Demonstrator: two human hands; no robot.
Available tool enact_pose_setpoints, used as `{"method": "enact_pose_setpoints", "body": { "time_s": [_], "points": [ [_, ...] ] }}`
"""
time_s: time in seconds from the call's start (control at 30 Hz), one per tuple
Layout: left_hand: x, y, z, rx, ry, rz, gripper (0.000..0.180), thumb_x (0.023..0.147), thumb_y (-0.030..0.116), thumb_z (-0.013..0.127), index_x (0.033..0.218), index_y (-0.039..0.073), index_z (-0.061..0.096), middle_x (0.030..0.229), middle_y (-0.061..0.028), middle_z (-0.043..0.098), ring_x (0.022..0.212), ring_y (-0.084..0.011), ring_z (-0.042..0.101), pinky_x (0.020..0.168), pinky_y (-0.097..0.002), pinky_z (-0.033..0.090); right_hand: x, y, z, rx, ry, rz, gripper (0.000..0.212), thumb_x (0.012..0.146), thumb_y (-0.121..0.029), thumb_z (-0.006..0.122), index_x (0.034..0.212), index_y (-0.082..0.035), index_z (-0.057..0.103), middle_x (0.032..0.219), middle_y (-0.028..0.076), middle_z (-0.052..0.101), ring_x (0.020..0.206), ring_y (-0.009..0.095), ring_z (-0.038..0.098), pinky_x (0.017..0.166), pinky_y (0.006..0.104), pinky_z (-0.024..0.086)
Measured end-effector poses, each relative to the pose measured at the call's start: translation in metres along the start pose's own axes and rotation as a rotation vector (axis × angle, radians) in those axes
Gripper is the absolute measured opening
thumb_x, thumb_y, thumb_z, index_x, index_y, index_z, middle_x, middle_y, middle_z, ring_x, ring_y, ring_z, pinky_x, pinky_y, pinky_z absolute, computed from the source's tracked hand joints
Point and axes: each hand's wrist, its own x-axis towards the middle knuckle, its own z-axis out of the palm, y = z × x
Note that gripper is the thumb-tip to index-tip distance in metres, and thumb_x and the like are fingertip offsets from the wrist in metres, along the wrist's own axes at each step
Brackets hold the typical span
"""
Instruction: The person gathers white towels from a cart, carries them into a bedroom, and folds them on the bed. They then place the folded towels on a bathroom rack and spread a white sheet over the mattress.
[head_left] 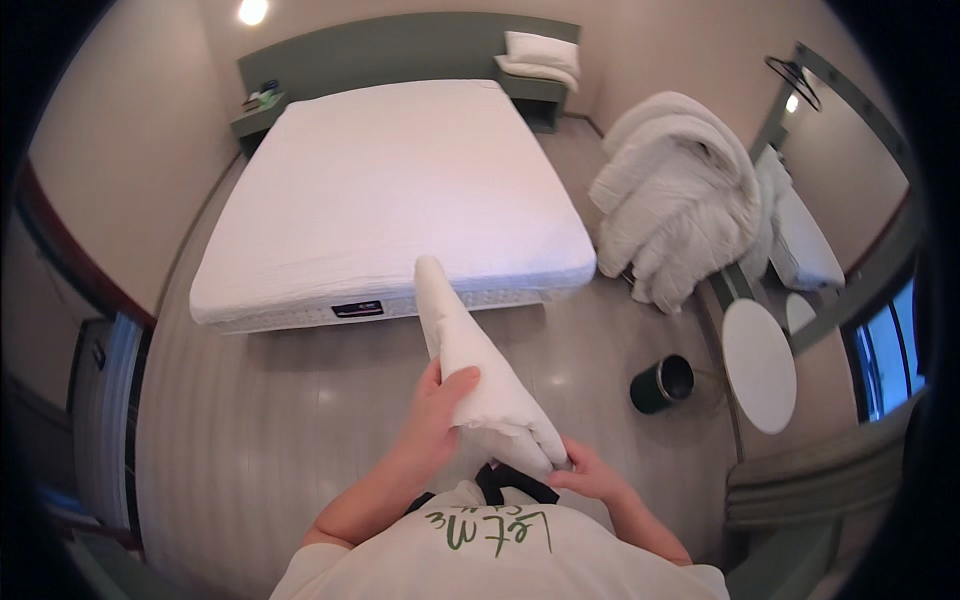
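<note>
In front of my body I hold a thick, folded white sheet, its long end pointing toward the bed. My left hand grips its left side, with the thumb lying over the top. At the near right corner, my right hand pinches the folded edge; part of its fingers is hidden behind the cloth. Beyond the sheet stands a bed with a mattress under a smooth white cover. A dark label shows on the mattress's front side.
A bulky white duvet is heaped right of the bed. White pillows are stacked on the right nightstand; small items lie on the left nightstand. A dark bin, a round white stool or table and a mirror are at right.
</note>
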Motion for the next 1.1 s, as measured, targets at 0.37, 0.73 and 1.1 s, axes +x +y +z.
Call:
{"method": "enact_pose_setpoints", "body": {
  "time_s": [0.37,0.73,1.1],
  "points": [
    [0.162,0.11,-0.065,0.071,0.237,0.172,0.044,0.078,0.013,0.059,0.118,-0.001,0.044,0.105,-0.0092,0.054,0.096,-0.0174,0.054,0.083,-0.0317,0.045,0.27,0.034,-0.075,-0.376,-0.299,0.095,0.048,0.074,-0.012,0.07,0.119,-0.008,0.053,0.105,0.007,0.062,0.098,0.017,0.057,0.086,0.0305,0.043],
    [0.253,0.244,-0.19,-0.178,0.311,0.36,0.028,0.086,0.033,0.044,0.095,0.009,0.056,0.084,-0.0039,0.061,0.073,-0.0171,0.059,0.055,-0.0271,0.044,0.497,-0.142,-0.128,-0.064,-0.335,-0.135,0.026,0.079,-0.021,0.066,0.091,0.002,0.06,0.079,0.003,0.061,0.072,0.008,0.053,0.064,0.0237,0.043],
    [0.478,0.29,-0.308,0.233,0.132,0.02,0.071,0.087,0.042,0.049,0.14,0.008,0.016,0.139,-0.017,0.028,0.127,-0.0292,0.031,0.102,-0.0394,0.028,0.733,-0.153,0.044,0.43,-0.004,0.217,0.014,0.091,-0.018,0.049,0.084,-0.007,0.054,0.073,-0.003,0.053,0.062,0.004,0.046,0.055,0.0209,0.04]
  ]
}}
